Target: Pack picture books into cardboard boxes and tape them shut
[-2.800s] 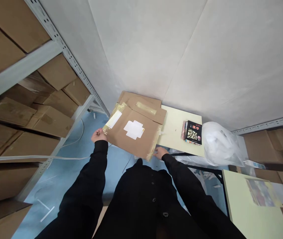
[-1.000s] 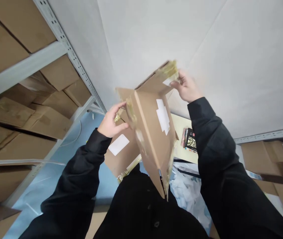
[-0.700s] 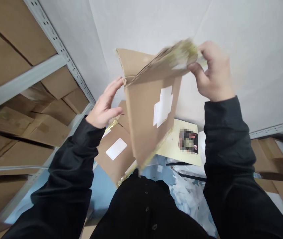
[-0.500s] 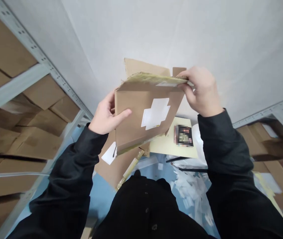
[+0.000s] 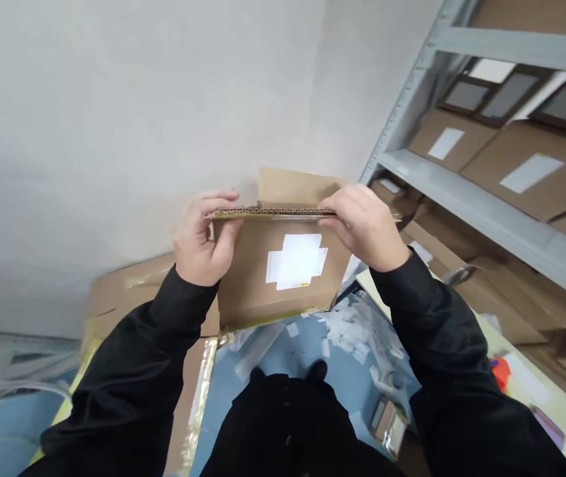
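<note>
Between my hands hangs a brown cardboard box point(image 5: 248, 271) with white labels point(image 5: 297, 262) on the side facing me. Its top flaps meet in a corrugated edge, and another flap point(image 5: 297, 187) stands up behind. My left hand point(image 5: 206, 238) pinches the top edge at the left corner, thumb on the near face and fingers behind. At the right end of that same edge, my right hand point(image 5: 362, 222) grips with thumb and fingers closed on the cardboard. The box's inside is hidden from me.
On the right, metal shelving point(image 5: 511, 212) holds several cardboard boxes. A pale yellow table top point(image 5: 556, 404) lies beside my right arm. White paper scraps point(image 5: 357, 324) litter the blue floor point(image 5: 243, 417). Taped cardboard point(image 5: 128, 285) stands at the left, against a pale wall point(image 5: 138, 119).
My view has swung right, bringing the right shelving in. The box has levelled, its flaps drawn together. My left hand has shifted from the box's side up to its top edge.
</note>
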Action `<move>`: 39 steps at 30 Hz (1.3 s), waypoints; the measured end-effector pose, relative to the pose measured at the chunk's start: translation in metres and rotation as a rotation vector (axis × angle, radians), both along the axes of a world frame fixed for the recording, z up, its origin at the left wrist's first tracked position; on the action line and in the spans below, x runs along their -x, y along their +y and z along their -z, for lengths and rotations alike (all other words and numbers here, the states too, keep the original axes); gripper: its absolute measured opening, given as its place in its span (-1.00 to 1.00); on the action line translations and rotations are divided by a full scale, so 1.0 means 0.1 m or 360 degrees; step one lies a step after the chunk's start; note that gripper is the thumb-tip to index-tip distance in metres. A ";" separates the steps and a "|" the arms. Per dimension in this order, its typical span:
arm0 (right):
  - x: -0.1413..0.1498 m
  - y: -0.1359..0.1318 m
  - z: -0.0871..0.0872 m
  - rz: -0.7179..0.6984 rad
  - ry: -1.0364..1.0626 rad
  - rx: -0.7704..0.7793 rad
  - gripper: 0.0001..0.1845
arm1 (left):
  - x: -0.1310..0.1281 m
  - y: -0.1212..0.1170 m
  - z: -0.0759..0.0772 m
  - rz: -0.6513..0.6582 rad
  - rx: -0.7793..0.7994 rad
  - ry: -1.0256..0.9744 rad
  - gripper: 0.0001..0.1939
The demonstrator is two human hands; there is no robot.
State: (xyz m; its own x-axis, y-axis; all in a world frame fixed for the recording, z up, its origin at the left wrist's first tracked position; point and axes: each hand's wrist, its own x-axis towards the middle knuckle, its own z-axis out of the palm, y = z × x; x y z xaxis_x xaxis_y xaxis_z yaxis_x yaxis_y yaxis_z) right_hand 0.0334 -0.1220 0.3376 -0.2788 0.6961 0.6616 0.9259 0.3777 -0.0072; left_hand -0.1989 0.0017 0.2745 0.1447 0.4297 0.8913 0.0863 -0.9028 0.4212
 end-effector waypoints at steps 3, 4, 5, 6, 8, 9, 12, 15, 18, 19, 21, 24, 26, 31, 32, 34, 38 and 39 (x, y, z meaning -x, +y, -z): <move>-0.45 -0.29 0.02 0.0003 0.0161 0.0018 -0.91 | -0.63 -0.15 0.03 0.0107 -0.0155 -0.0175 -0.84; -0.60 -0.36 0.03 -0.0024 0.0221 0.0045 -0.90 | -0.80 -0.19 0.07 0.0100 -0.0174 -0.0201 -0.82; -0.75 -0.42 0.06 -0.0052 0.0283 0.0071 -0.87 | -0.95 -0.24 0.11 0.0074 -0.0181 -0.0210 -0.79; -0.89 -0.47 0.08 -0.0065 0.0350 0.0082 -0.85 | -1.06 -0.27 0.16 0.0040 -0.0180 -0.0206 -0.76; -1.12 -0.54 0.15 -0.0011 0.0492 0.0034 -0.80 | -1.22 -0.34 0.26 -0.0026 -0.0160 -0.0181 -0.72; -1.22 -0.57 0.18 0.0055 0.0557 -0.0005 -0.78 | -1.27 -0.37 0.31 -0.0039 -0.0156 -0.0157 -0.72; -1.48 -0.73 0.28 0.0230 0.0672 0.0024 -0.75 | -1.39 -0.45 0.37 0.0067 -0.0200 -0.0048 -0.78; -1.80 -1.06 0.38 0.0322 0.0802 0.0119 -0.71 | -1.60 -0.48 0.34 0.0161 -0.0240 -0.0205 -0.80; -2.20 -1.55 0.53 0.0549 0.1125 -0.0113 -0.71 | -1.93 -0.47 0.26 0.0185 -0.0179 -0.0376 -0.81; -2.33 -1.74 0.60 0.0618 0.1226 -0.0169 -0.71 | -2.06 -0.47 0.24 0.0202 -0.0170 -0.0356 -0.81; -2.52 -2.11 0.73 0.0693 0.1347 -0.0142 -0.73 | -2.34 -0.49 0.22 0.0258 -0.0192 -0.0272 -0.82; -2.59 -2.59 0.84 0.0655 0.1309 0.0215 -0.74 | -2.76 -0.53 0.22 0.0414 -0.0198 -0.0213 -0.81; -2.56 -2.82 0.84 0.0591 0.1213 0.0441 -0.64 | -3.04 -0.53 0.24 0.0583 -0.0134 -0.0303 -0.79; -2.63 -3.04 0.78 0.0942 0.1015 0.0319 -0.45 | -3.73 -0.43 0.25 0.0957 0.0150 -0.0687 -0.69; -2.71 -3.03 0.78 0.1015 0.0958 0.0379 -0.37 | -3.85 -0.41 0.24 0.1033 0.0218 -0.0702 -0.66; -2.88 -2.99 0.80 0.1100 0.0848 0.0548 -0.23 | -4.06 -0.41 0.22 0.1175 0.0346 -0.0662 -0.58; -3.13 -2.87 0.85 0.1141 0.0699 0.0828 -0.17 | -4.38 -0.48 0.23 0.1422 0.0496 -0.0601 -0.50; -3.14 -2.86 0.86 0.1114 0.0679 0.0911 -0.22 | -4.44 -0.50 0.25 0.1499 0.0502 -0.0606 -0.51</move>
State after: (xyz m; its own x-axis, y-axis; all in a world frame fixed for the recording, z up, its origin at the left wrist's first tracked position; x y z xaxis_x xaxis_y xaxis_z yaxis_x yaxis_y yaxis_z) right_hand 0.3470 -0.4081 0.2520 0.4987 0.8578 0.1245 0.8160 -0.4162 -0.4011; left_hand 0.2455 -0.0485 0.2497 0.2744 0.5090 0.8158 -0.7773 -0.3821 0.4998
